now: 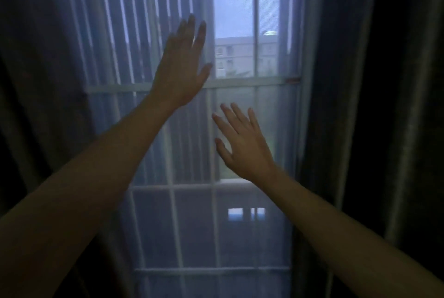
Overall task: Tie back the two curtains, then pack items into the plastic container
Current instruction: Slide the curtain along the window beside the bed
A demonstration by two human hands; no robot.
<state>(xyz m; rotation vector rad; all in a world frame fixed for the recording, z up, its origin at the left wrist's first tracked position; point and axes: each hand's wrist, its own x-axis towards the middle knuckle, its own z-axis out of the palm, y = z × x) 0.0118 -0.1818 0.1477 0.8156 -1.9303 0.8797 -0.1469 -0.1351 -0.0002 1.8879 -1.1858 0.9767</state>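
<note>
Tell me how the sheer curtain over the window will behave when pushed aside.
The sheer curtain is probably floppy: it hangs in soft vertical folds. It is likely light, since the window bars and daylight show through it. Pushed by the open left hand, it should bunch up rather than keep its shape.
</note>
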